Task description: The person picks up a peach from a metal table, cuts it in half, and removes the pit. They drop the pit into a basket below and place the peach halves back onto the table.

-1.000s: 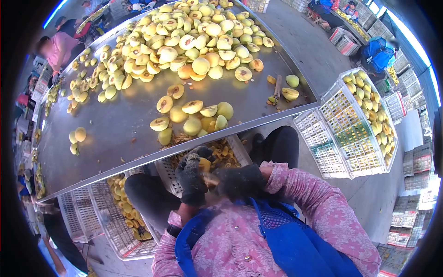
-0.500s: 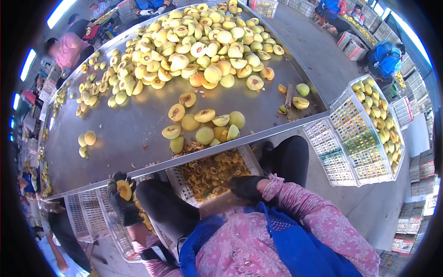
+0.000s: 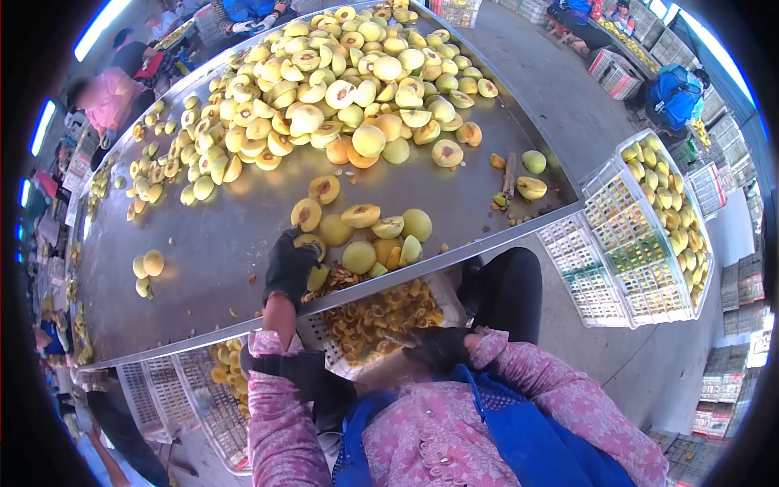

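Note:
My left hand point(image 3: 294, 264), in a dark glove, reaches over the near edge of the metal table. Its fingers curl around a yellow peach half point(image 3: 308, 243) in a small group of fruit. Beside it lie more peach halves point(image 3: 360, 215) and a rounded peach piece point(image 3: 359, 257). My right hand point(image 3: 438, 347), also gloved, is held low in front of my body at the rim of a white crate point(image 3: 450, 299) of peach scraps point(image 3: 381, 321). Its fingers look closed; what they hold is blurred.
A large heap of halved peaches point(image 3: 324, 97) covers the far part of the metal table point(image 3: 219, 276). Full white crates point(image 3: 641, 243) stand on the right. Another crate of fruit point(image 3: 219, 398) is at lower left. Other people sit at tables farther back.
My left hand has moved from the crate at lower left, where it held a peach half, up onto the table's fruit. That half is no longer in it. My right hand stays low.

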Available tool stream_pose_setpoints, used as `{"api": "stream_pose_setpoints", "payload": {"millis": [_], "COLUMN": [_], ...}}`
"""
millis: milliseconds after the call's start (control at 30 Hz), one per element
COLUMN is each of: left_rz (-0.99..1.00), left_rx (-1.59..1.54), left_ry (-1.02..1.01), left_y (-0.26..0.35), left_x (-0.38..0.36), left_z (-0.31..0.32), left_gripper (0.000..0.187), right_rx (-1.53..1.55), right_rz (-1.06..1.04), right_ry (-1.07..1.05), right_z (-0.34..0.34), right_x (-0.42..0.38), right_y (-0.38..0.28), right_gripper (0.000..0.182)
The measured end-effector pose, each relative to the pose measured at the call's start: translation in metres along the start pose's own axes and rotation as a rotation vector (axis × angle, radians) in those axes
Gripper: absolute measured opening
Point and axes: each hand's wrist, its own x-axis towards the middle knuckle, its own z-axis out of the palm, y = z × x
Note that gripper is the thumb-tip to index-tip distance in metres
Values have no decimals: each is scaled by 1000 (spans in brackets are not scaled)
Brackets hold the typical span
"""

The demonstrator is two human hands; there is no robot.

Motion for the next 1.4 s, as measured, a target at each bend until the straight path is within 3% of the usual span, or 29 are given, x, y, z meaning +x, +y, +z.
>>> {"api": "stream_pose_setpoints", "payload": {"millis": [33,100,133,167,233,300,333,400,433,467,533,567,633,733,833,900,1033,1100,1233,1333,1400], "left_rz": [3,-154,-158,-147,-133,-136,-134,-217,-280,-280,-295,-292,-292,169,120,-340,-296,-123,-244,-260,-190], "left_rx": [0,-473,-472,-532,-588,-974,-971,-1322,-1307,-1312,-1479,-1500,-1542,-319,-840,-1807,-1881,-1664,-1856,-1878,-1847], "left_ry": [-3,-44,-44,-67,-83,-93,-94,-224,-89,-86,-102,-153,-222,-102,-198,-261,-342,-280,-316,-335,-292], "left_y": [-7,-7,-5,0,17,36,29,19,21,23,25,38,38,45,36,59,59,59,58,58,54], "left_x": [0,-11,-16,-23,-39,-59,-63,-70,-76,-81,-93,-102,-108,-116,-116,-122,-129,-134,-136,-137,-136], "left_z": [4,10,8,3,-10,-15,-15,-13,-4,2,12,12,16,23,30,23,24,28,31,35,41], "left_gripper": [41,37,37,35,33,34,34,35,40,40,41,43,44,48,51,53,51,49,47,46,45], "right_rx": [15,210,274,196,114,632,804,751,731,488,230,593,938,975,966,872,780,713,535,381,-118], "right_rz": [-7,173,234,40,-163,-43,1,-65,-85,-337,-586,-354,-102,-75,-47,-35,46,-44,-182,-52,-284], "right_ry": [27,-49,-75,123,318,246,227,291,310,487,649,492,320,264,291,333,281,319,395,404,631], "right_z": [-5,-34,-45,-52,-64,-75,-82,-96,-99,-99,-102,-107,-114,-119,-115,-110,-119,-116,-113,-105,-89], "right_x": [-2,-9,-14,-19,-24,-25,-27,-33,-33,-30,-30,-36,-41,-42,-43,-41,-48,-43,-38,-27,-15], "right_y": [-2,-31,-42,-49,-63,-79,-88,-103,-107,-109,-117,-131,-144,-150,-149,-145,-156,-154,-151,-148,-130], "right_gripper": [40,40,41,44,47,44,43,39,39,38,38,39,40,41,41,41,42,41,37,34,32]}}
